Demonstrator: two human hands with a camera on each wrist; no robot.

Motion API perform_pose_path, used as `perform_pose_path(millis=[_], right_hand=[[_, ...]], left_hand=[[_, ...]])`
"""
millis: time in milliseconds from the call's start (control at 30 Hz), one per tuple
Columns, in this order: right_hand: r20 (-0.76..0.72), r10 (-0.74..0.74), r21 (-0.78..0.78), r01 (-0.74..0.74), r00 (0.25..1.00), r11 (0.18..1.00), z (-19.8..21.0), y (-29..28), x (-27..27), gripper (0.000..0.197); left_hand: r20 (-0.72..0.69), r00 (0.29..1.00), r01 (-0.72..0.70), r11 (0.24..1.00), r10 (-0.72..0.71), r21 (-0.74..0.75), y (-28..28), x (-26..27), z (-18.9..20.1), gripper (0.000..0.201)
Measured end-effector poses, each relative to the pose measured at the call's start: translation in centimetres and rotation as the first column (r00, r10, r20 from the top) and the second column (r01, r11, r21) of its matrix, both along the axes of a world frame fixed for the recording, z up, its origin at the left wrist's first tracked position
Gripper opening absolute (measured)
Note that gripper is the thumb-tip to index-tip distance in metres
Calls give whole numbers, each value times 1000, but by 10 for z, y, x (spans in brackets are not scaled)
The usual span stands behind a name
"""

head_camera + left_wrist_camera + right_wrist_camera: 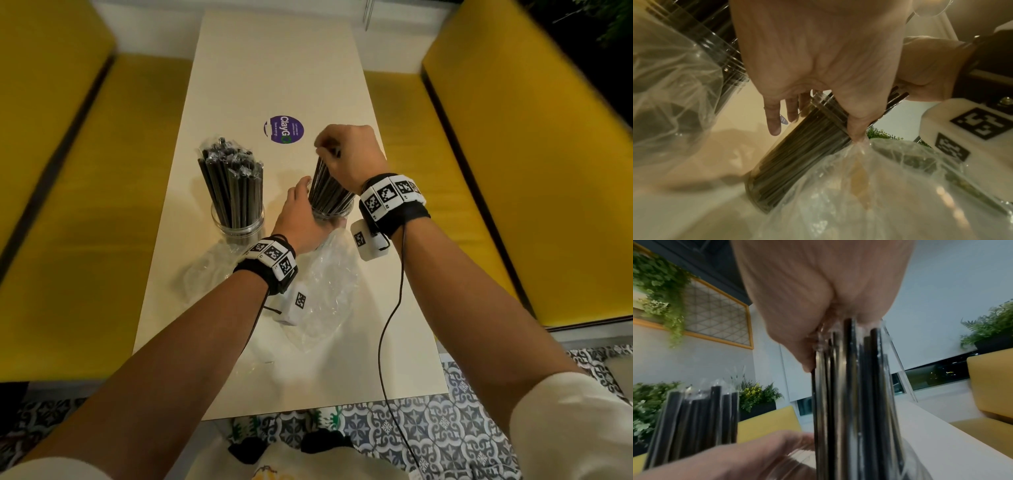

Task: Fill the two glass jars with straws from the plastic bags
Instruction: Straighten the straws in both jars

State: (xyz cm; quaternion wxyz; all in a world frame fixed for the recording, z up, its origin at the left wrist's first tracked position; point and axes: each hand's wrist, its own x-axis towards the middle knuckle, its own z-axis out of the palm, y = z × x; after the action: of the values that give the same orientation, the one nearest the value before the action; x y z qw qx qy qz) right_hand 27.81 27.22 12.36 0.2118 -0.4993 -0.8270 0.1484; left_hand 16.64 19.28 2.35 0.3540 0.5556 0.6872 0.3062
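Cream table (274, 68) between yellow benches (513, 171): left hand (301, 219) wraps the right jar (334, 214), thumb on the near side, right hand (346, 154) pinches its black straws (329, 192) at the tips; the jar's base hides behind the crumpled bag (325, 287); left jar (238, 222) stands full beside, far tabletop open

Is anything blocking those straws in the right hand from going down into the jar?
Nothing visible does. The straws gripped by the right hand already stand inside the right jar, steadied by the left hand.
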Motion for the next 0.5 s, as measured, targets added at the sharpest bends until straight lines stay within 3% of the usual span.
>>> perform_pose_path(millis=[133,267,367,500], right_hand=[[-152,-118,12,121,981,993,-7,-3,14,19],[-28,-66,-51,64,997,997,-11,-6,15,29],[-81,-74,-48,70,994,996,-7,-6,15,41],[-115,-57,-35,53,992,998,-6,-6,18,40]], left_hand=[[3,1000,19,1000,-19,-7,-1,4,-1,112],[12,1000,7,1000,-7,-12,0,4,0,113],[11,1000,4,1000,-4,-9,1,4,0,113],[10,1000,10,1000,-10,-12,0,4,0,115]])
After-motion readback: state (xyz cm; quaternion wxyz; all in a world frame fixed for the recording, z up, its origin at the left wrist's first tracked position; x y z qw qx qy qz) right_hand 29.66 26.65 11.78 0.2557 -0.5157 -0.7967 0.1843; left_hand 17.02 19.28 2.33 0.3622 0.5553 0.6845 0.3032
